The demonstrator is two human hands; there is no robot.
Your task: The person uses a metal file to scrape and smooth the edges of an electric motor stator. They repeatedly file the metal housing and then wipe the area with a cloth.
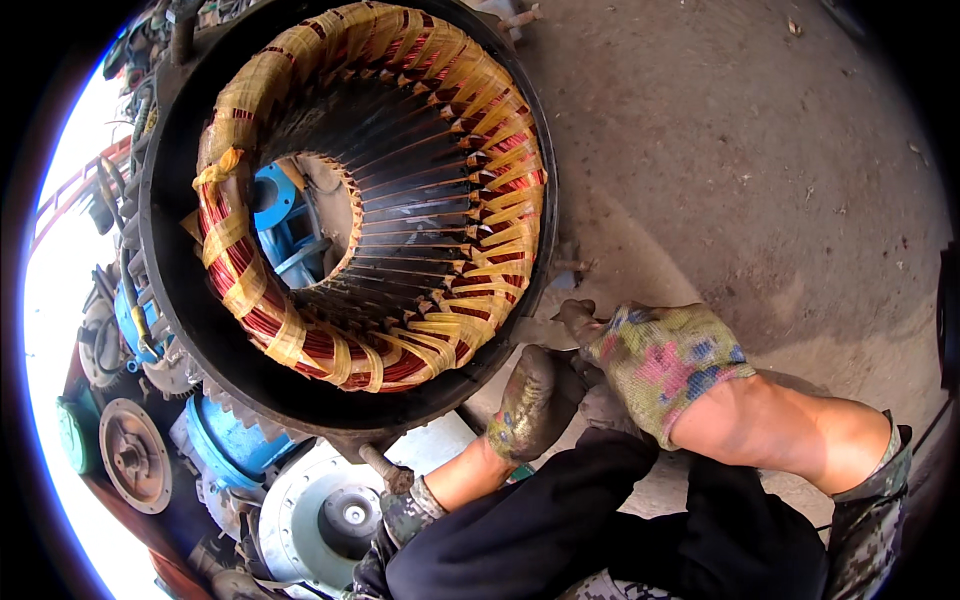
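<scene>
A motor stator (345,400) fills the upper left, a black round housing around a thick ring of red copper windings (240,250). Yellowish tape binds the windings in bands, and dark slots line the bore. Just outside the housing's lower right rim, my gloved hands meet above my knee. My left hand (530,405), in a dirty dark-palmed glove, is closed with its fingers curled toward the right hand. My right hand (665,355), in a flowered yellow-green glove, is also closed, thumb side toward the stator. What lies between their fingers is too small and hidden to make out.
Blue motor housings (225,440), a pale round end cover (300,520) and a rusty flanged disc (135,455) crowd the left side. A bolt (385,468) sticks out from the stator's lower edge. Dusty concrete floor (740,150) stretches to the right.
</scene>
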